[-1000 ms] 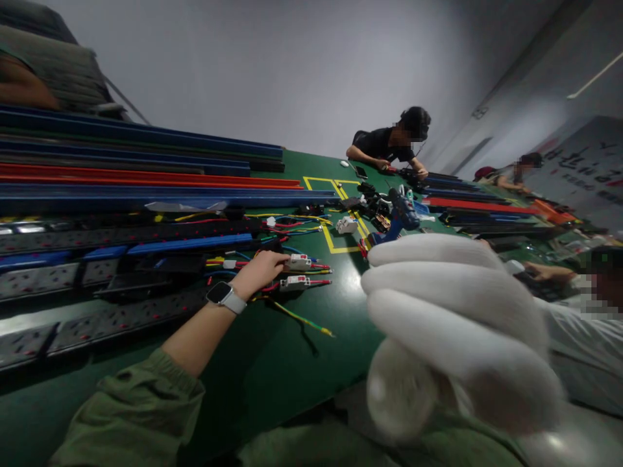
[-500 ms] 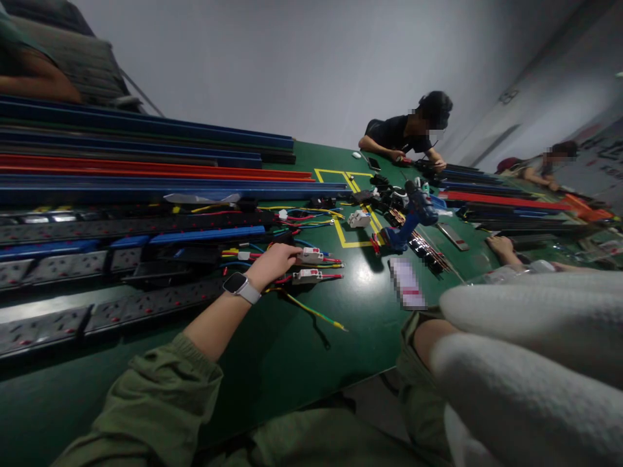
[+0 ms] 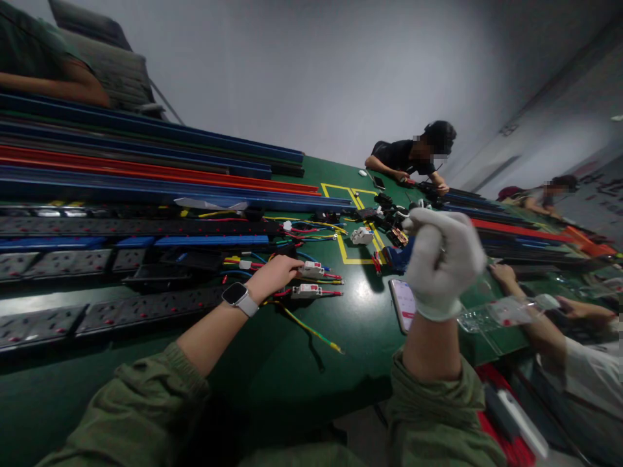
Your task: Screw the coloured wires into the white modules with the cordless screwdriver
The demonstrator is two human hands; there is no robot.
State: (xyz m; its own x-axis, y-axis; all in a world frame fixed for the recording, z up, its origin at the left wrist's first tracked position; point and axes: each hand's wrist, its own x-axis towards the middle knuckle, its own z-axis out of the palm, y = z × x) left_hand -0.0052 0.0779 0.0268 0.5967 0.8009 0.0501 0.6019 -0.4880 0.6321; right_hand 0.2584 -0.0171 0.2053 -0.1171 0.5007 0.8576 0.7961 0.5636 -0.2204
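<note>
My left hand point(image 3: 276, 275), bare with a watch on its wrist, pinches the left end of a white circuit breaker point(image 3: 313, 269) wired with coloured leads. Just below it on the table lies a second wired circuit breaker point(image 3: 306, 291). A yellow-green wire point(image 3: 311, 329) runs out beneath them toward me. In a white glove, my right hand point(image 3: 442, 263) is raised over the table with its fingers curled closed; what they hold, if anything, cannot be made out. Behind the glove, a blue cordless drill point(image 3: 396, 257) is mostly hidden. A phone point(image 3: 402, 303) lies left of that wrist.
Socket strips point(image 3: 150, 308) and long blue and orange rails point(image 3: 146, 172) cover the left of the green table point(image 3: 272, 363). Another loose breaker point(image 3: 361, 236) sits by yellow tape. A plastic bottle point(image 3: 506, 312) lies to the right near a neighbour's arms. Another person point(image 3: 402, 159) works across the table.
My right gloved hand has moved from close before the camera at the lower right to over the table by the drill, its fingers now curled. My left hand stays at the breaker.
</note>
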